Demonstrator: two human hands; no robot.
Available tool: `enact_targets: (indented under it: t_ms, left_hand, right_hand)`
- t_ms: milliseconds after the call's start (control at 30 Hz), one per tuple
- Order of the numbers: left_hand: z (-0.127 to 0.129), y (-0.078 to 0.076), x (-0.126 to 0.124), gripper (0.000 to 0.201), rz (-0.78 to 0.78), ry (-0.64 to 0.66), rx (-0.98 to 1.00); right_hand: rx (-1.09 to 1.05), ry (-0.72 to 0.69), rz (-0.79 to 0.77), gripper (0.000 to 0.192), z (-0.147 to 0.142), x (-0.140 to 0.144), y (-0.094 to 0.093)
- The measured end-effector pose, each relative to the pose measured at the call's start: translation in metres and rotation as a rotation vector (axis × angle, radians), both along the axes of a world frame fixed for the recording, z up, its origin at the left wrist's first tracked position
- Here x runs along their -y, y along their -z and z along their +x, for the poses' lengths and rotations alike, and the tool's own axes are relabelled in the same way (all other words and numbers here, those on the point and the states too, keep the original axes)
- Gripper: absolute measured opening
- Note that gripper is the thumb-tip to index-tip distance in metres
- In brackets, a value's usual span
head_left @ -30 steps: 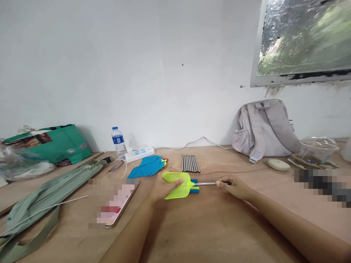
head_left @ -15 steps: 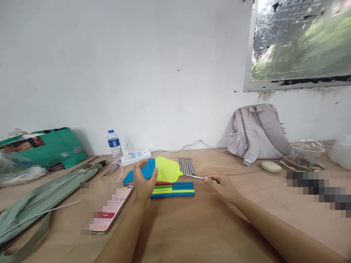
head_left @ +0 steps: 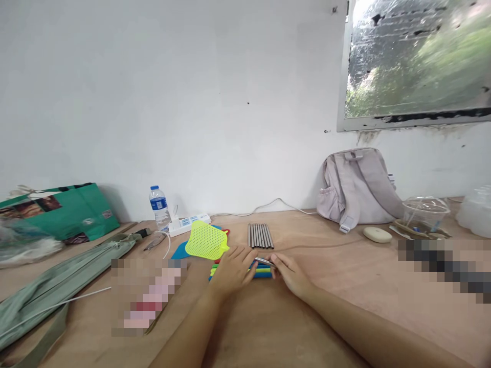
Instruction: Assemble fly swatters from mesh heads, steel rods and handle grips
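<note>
A yellow fly swatter (head_left: 207, 241) with a perforated head points left, and a thin metal rod runs from its neck to the right. My left hand (head_left: 235, 270) is closed over the rod just beside the neck. The far end of that rod is pinched in my right hand (head_left: 290, 275). Below both hands lie several coloured tubes (head_left: 263, 274) in blue, yellow and green, partly covered by my left hand. Behind the yellow head a blue swatter head (head_left: 179, 251) and a bit of red plastic (head_left: 227, 233) show.
Several metal tubes (head_left: 261, 236) lie side by side farther back. Left are a power strip (head_left: 187, 225), a water bottle (head_left: 158, 204), a blurred phone (head_left: 153, 301), a grey-green bag (head_left: 76, 271) and a green bag (head_left: 88, 209). A backpack (head_left: 356, 189) and white case (head_left: 377, 234) are right.
The yellow swatter has moved left and turned. My left hand has gone from beside its head to the rod near the neck. My right hand has come left and nearer.
</note>
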State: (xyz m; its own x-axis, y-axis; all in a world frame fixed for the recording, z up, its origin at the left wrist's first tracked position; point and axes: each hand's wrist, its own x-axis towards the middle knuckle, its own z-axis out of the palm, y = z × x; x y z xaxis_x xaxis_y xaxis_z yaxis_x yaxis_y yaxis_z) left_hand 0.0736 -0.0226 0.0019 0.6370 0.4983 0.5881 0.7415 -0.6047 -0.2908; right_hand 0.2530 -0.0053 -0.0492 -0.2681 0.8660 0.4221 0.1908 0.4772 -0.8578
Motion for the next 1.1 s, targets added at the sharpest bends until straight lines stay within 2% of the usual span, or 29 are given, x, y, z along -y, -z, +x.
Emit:
enact_targets:
  t_ms: [67, 133, 200, 267, 433, 700, 900, 1100]
  left_hand:
    - [-0.007, -0.002, -0.001, 0.023, 0.005, -0.025, -0.014]
    - [-0.011, -0.002, -0.003, 0.022, 0.013, -0.068, 0.016]
    - [-0.012, -0.002, -0.004, 0.021, 0.019, -0.114, 0.081]
    - [-0.014, 0.000, -0.006, 0.021, 0.013, -0.147, 0.158]
    - [-0.018, 0.002, -0.008, 0.022, -0.021, -0.196, 0.332]
    - [-0.017, 0.006, -0.009, 0.024, -0.062, -0.196, 0.388]
    - [-0.015, 0.007, -0.010, 0.023, -0.171, -0.207, 0.368]
    - [-0.016, 0.008, -0.011, 0.024, -0.187, -0.207, 0.371]
  right_hand:
    - [-0.027, 0.091, 0.000, 0.041, 0.008, -0.005, 0.001]
    - [0.054, 0.154, 0.053, 0.028, 0.015, -0.007, 0.000]
    - [0.222, 0.112, 0.131, 0.018, 0.022, -0.007, -0.002]
    - [0.359, 0.042, 0.191, 0.022, 0.025, -0.006, -0.004]
    - [0.491, 0.033, 0.287, 0.026, 0.025, -0.001, -0.004]
    - [0.515, 0.042, 0.261, 0.023, 0.025, -0.003, -0.001]
    - [0.494, 0.048, 0.233, 0.023, 0.024, -0.006, 0.004]
    - [0.492, 0.046, 0.202, 0.021, 0.025, -0.006, 0.005]
